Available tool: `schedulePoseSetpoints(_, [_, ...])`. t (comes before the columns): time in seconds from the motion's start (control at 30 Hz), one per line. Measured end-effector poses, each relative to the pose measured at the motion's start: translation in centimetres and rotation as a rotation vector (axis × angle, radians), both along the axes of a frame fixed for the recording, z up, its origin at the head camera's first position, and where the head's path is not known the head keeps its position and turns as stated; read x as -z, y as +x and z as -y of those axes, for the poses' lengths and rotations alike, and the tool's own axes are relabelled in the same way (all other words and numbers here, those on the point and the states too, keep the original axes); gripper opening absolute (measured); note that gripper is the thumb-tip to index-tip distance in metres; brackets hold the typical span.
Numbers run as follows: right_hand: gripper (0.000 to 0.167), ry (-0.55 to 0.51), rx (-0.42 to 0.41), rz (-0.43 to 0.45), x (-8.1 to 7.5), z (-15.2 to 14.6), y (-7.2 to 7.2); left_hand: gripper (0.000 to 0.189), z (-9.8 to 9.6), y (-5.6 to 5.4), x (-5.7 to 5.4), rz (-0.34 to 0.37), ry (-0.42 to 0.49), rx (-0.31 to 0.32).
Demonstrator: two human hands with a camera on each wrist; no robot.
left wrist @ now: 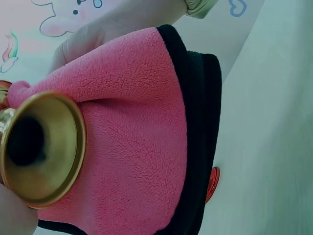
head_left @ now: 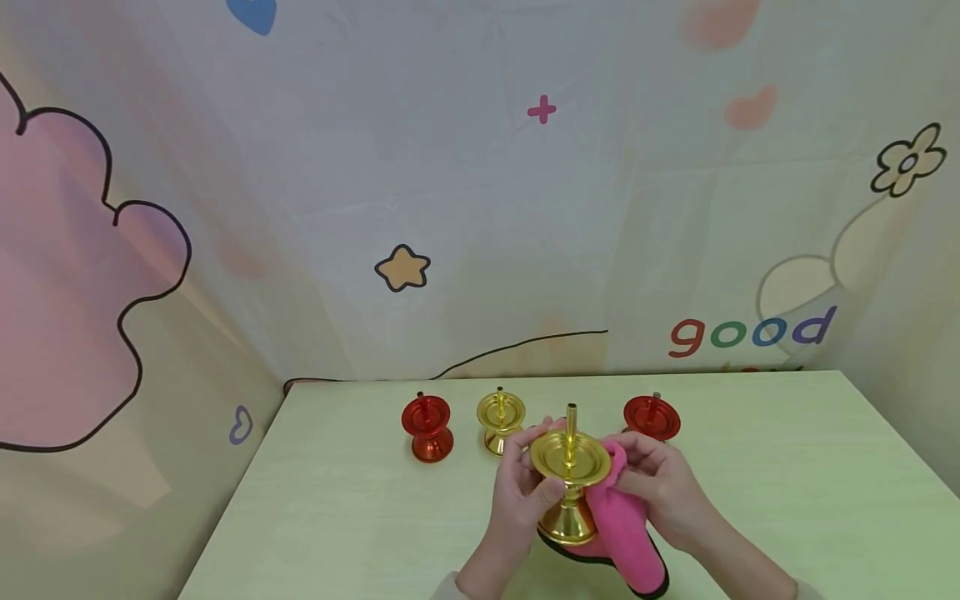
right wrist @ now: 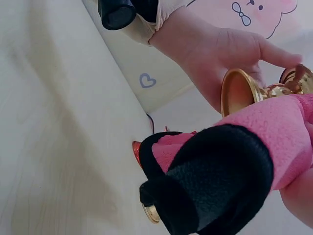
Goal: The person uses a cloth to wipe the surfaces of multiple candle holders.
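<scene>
A shiny gold candle holder point(head_left: 568, 521) with a round dish and an upright tube is held upright above the table. My left hand point(head_left: 516, 496) grips it from the left, thumb on the near side under the dish. A pink cloth point(head_left: 626, 537) with black edging hangs against the holder's right side and behind it. Bunched at the dish's rim, the cloth is pinched by my right hand point(head_left: 667, 487). The left wrist view shows the holder's hollow base point(left wrist: 63, 152) from below; the right wrist view shows the cloth's dark underside point(right wrist: 225, 176).
Behind the hands on the pale table point(head_left: 315, 500) stand a red candle holder point(head_left: 431, 446) at left, a second gold one point(head_left: 500, 412) beside it, and another red one point(head_left: 651, 417) at right, partly hidden by my right hand. A printed curtain point(head_left: 480, 192) backs the table.
</scene>
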State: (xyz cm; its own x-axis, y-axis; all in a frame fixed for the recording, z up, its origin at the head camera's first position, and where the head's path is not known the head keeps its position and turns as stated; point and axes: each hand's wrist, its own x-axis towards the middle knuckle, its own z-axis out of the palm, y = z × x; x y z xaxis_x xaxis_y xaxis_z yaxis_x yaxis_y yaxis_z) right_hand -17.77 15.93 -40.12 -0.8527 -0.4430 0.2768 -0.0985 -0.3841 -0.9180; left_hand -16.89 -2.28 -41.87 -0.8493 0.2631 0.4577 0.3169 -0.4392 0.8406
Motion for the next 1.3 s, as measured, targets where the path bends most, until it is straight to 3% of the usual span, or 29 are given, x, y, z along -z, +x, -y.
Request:
schedulePoseSetpoints(0.27, [0.038, -0.079, -0.094, -0.015, 0.2, -0.1, -0.2, 0.059, 0.5, -0.4, -0.3, -0.033, -0.204, 0.037])
schedulePoseSetpoints(0.37, [0.037, -0.076, -0.094, -0.011, 0.1, -0.2, -0.2, 0.062, 0.7, -0.4, -0.3, -0.012, -0.241, 0.054])
schedulePoseSetpoints(0.53, [0.036, -0.029, -0.028, 0.028, 0.3, -0.7, -0.1, 0.058, 0.7, -0.4, -0.2, 0.07, -0.203, -0.029])
schedulePoseSetpoints(0.63, [0.037, -0.02, -0.013, 0.026, 0.4, -0.9, -0.1, 0.046, 0.8, -0.5, -0.1, 0.076, -0.215, -0.084])
schedulePoseSetpoints(0.87, [0.041, -0.099, -0.117, -0.036, 0.5, -1.1, -0.5, 0.047, 1.0, -0.8, -0.5, 0.025, -0.24, 0.069])
schedulePoseSetpoints(0.93, [0.041, -0.105, -0.121, -0.025, 0.4, -1.1, -0.5, 0.046, 0.9, -0.8, -0.7, 0.041, -0.254, 0.056])
schedulePoseSetpoints(1.0, [0.04, -0.097, -0.104, -0.004, 0.3, -1.2, -0.5, 0.041, 0.6, -0.8, -0.8, 0.062, -0.265, -0.038])
schedulePoseSetpoints(1.07, [0.038, -0.083, -0.074, 0.016, 0.3, -1.3, -0.5, 0.034, 0.3, -0.6, -0.8, 0.043, -0.271, -0.19])
schedulePoseSetpoints(1.2, [0.036, -0.04, 0.002, 0.038, 0.2, -1.4, -0.3, 0.025, -0.5, -0.2, -0.5, -0.154, -0.34, -0.513])
schedulePoseSetpoints(1.27, [0.035, -0.016, 0.037, 0.042, 0.1, -1.4, -0.3, 0.032, -0.8, 0.0, -0.5, -0.247, -0.393, -0.594])
schedulePoseSetpoints(1.3, [0.035, -0.005, 0.053, 0.042, 0.1, -1.4, -0.2, 0.037, -0.9, 0.1, -0.5, -0.26, -0.42, -0.609])
